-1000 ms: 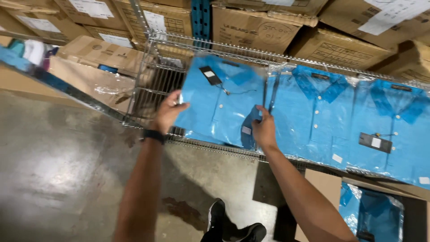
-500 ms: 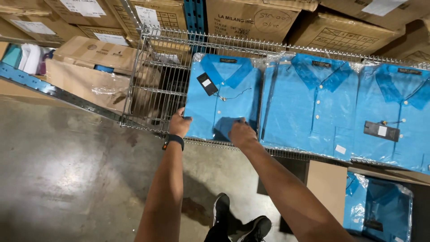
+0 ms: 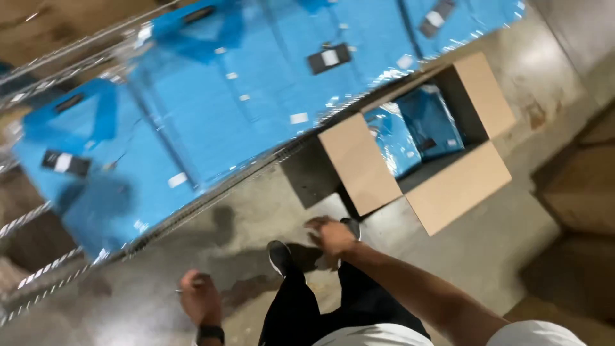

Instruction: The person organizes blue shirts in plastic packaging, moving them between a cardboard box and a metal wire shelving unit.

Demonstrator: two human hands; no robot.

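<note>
we are holding our left hand and right hand low over the grey concrete floor, both empty and loosely curled. the bright blue plastic-wrapped polo shirts are lying on the wire metal shelf, near the open brown cardboard box.

Glossy plastic-wrapped shirts; matt cardboard box

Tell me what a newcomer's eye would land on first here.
The row of bright blue bagged shirts lying on the wire shelf fills the upper left. To the right, an open cardboard box on the concrete floor holds more blue packs. Both hands, left hand and right hand, hang empty above the floor.
</note>
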